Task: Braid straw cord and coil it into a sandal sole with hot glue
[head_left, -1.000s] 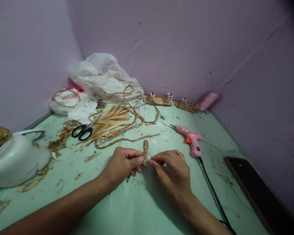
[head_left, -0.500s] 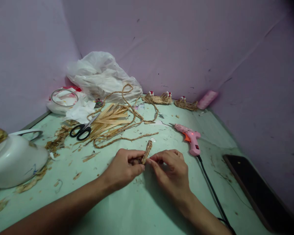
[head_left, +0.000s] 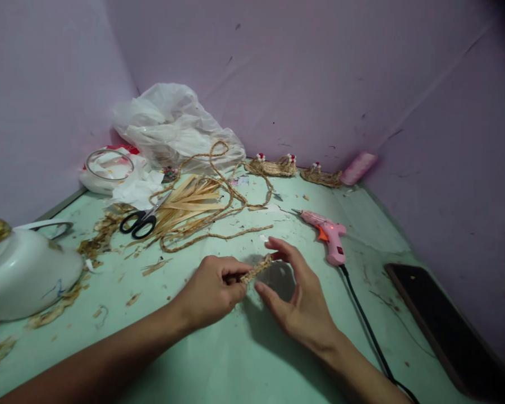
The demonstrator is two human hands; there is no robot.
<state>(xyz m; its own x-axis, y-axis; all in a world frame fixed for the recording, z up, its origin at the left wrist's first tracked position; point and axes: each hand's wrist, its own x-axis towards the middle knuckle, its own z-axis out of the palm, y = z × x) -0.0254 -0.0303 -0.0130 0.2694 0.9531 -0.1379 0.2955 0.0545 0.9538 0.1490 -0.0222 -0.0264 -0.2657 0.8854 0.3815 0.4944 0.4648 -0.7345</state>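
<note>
My left hand (head_left: 219,289) is closed, with thumb and fingers pinching the near end of a small woven rope piece (head_left: 258,269). The piece is tan, flat and narrow, slanting up to the right above the table. Around its far end, my right hand (head_left: 305,297) has thumb and fingers spread apart. A fingertip is at or very near that far end; whether it touches, I cannot tell. Beyond the hands lies a long twisted rope (head_left: 219,235), its loose end pointing right. To the right of the hands rests a pink glue gun (head_left: 330,233) with a small light lit.
Black-handled scissors (head_left: 141,221) lie on dry fibre strips (head_left: 193,199). A white pot-like container (head_left: 33,275) is at left, a dark phone (head_left: 437,325) at right. Along the wall sit a plastic bag (head_left: 172,123), beaded woven pieces (head_left: 273,167) and a pink roll (head_left: 359,167).
My right hand's thumb and fingers have parted from their pinch beside the woven rope piece. The piece has tipped over to the right in my left hand.
</note>
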